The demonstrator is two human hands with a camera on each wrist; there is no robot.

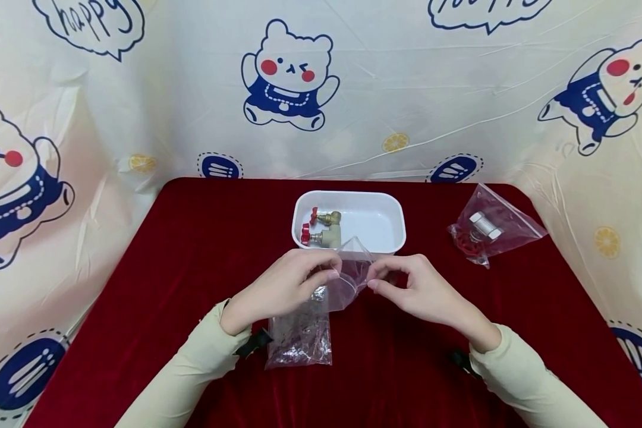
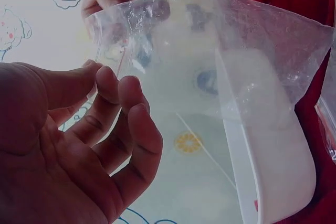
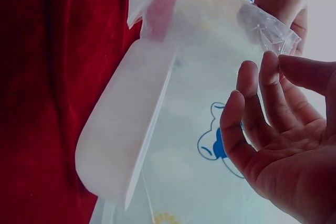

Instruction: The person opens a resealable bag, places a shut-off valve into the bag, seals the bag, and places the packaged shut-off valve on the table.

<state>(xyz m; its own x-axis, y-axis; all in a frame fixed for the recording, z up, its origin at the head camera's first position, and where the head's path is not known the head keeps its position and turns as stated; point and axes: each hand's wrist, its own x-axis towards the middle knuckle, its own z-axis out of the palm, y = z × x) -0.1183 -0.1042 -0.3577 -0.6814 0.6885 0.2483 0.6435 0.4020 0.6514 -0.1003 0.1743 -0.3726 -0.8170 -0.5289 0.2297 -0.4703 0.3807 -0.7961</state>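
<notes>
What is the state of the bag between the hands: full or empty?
Empty: the clear plastic bag shows no item inside, and the white tray is visible through it in the left wrist view.

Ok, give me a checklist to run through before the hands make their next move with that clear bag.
1. Left hand pinching the clear bag: ok.
2. Right hand pinching the bag's other side: ok.
3. Clear bag empty: ok, nothing shows inside it.
4. Clear bag's mouth fully open: cannot tell.
5. Room in the white tray: ok, the two red-handled valves sit at its left end.
6. Silver valve at the right out of its plastic bag: not ok, it lies inside.
</notes>
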